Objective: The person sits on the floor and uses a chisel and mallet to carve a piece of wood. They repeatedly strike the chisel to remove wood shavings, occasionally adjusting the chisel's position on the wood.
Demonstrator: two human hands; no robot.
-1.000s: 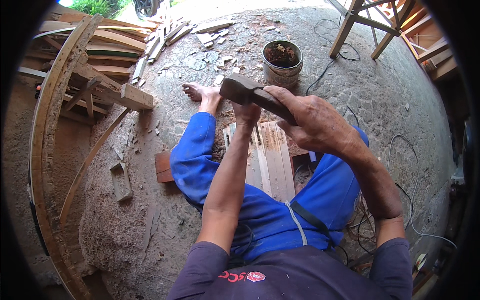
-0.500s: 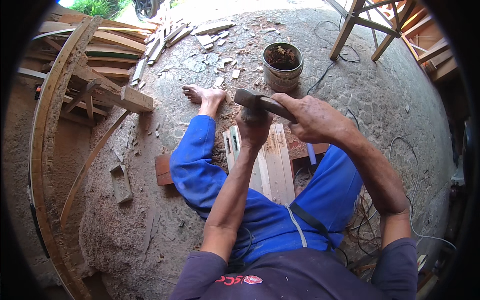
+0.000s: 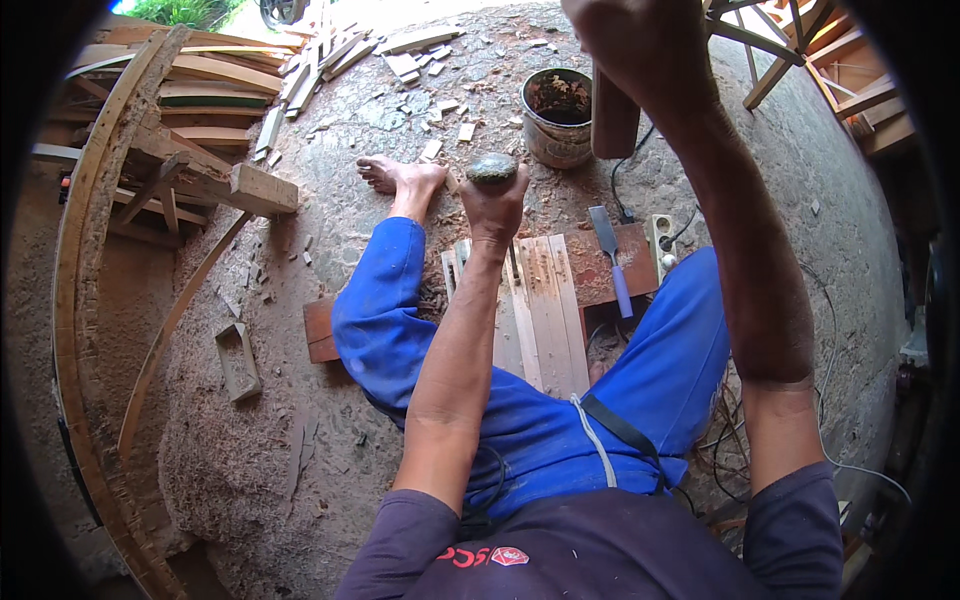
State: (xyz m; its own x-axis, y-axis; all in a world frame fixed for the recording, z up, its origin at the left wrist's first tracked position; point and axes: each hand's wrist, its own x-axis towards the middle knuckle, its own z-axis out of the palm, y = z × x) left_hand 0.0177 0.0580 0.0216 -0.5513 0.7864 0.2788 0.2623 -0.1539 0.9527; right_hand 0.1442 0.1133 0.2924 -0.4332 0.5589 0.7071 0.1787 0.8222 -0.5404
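The left arm [image 3: 463, 330] reached forward, and its wrist [image 3: 488, 240] ran nearly in line with the forearm. The left hand [image 3: 494, 212] was closed in a firm grip, thumb side uppermost. The right arm [image 3: 752, 230] was bent at the elbow [image 3: 780, 388], its forearm raised and in shadow. The right hand [image 3: 645, 50] was also closed, well above the left and near the camera, its far side cut off by the upper edge and its fingers mostly hidden. The legs were spread, the left foot [image 3: 402, 176] bare and turned outward.
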